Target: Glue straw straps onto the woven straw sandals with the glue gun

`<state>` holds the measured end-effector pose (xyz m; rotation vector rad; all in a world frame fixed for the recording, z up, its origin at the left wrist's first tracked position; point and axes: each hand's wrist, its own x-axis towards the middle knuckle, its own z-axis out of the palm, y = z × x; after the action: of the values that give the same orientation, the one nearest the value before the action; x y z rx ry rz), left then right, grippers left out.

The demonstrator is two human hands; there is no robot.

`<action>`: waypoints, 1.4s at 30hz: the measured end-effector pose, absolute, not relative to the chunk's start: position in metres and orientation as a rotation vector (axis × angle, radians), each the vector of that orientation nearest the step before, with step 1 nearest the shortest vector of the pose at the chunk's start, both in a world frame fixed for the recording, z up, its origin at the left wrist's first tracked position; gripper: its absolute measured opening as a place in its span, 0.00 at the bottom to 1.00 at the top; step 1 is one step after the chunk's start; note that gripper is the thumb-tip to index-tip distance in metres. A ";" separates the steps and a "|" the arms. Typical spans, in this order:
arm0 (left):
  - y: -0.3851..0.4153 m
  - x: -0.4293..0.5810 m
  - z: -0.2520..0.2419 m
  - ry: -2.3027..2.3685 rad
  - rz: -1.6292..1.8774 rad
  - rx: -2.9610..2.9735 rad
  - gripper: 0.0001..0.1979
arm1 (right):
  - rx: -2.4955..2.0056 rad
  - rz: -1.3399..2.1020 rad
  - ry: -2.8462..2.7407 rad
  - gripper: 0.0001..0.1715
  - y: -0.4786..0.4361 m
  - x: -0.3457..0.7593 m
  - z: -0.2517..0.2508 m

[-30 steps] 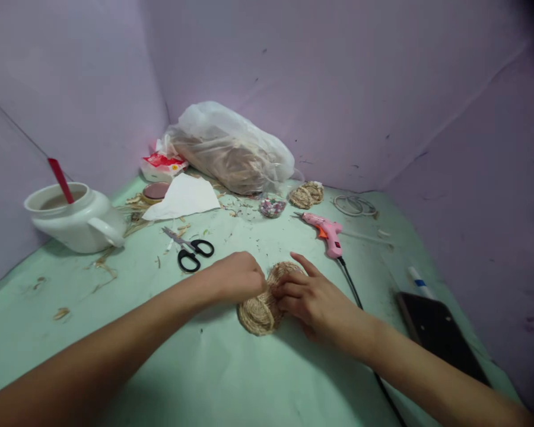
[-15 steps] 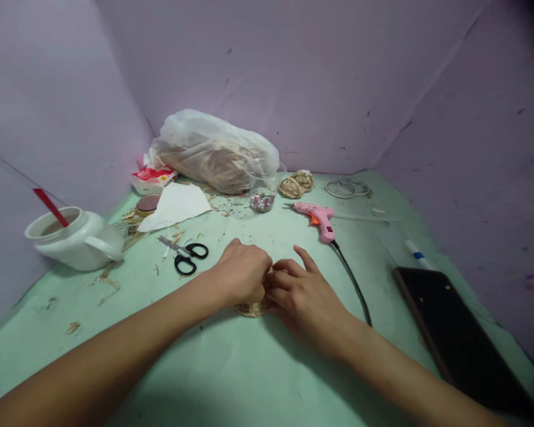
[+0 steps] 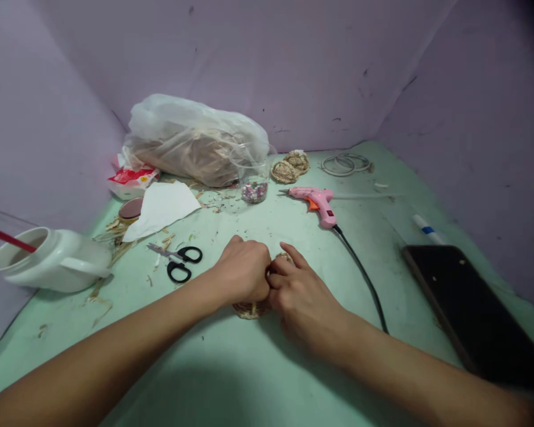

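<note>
**Though mostly covered, the coiled straw piece (image 3: 251,310) shows its near edge**

While the left hand (image 3: 244,270) is curled into a fist and the right hand (image 3: 300,296) loosely bent, both cover the piece on the surface (image 3: 293,391); I cannot tell whether either grips it. From there, black-handled scissors (image 3: 174,256) lie at ten o'clock, a cup of beads (image 3: 254,191) at twelve, a pink glue gun (image 3: 323,207) at one, a black phone (image 3: 467,302) at three.

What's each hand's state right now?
Left hand: closed, at the woven piece; what it grips is hidden.
Right hand: half-curled at the same piece; whether it grips can't be told.
</note>
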<state>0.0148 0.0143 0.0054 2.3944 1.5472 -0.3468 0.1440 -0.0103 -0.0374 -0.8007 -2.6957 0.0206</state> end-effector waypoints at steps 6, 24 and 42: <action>0.012 0.012 0.003 1.599 -0.246 2.340 0.04 | -0.848 -0.056 -2.724 0.11 -0.019 0.143 -0.038; -0.018 -0.014 -0.015 1.787 0.134 1.623 0.11 | -1.811 0.320 -1.977 0.08 -0.040 0.176 -0.032; -0.013 0.003 -0.034 1.803 0.245 1.755 0.08 | -1.881 0.668 -2.207 0.09 -0.011 0.149 -0.030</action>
<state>0.0031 -0.0128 -0.0342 1.7547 1.8030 0.2451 0.1491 -0.0115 -0.0295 -1.8809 -2.2073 0.6679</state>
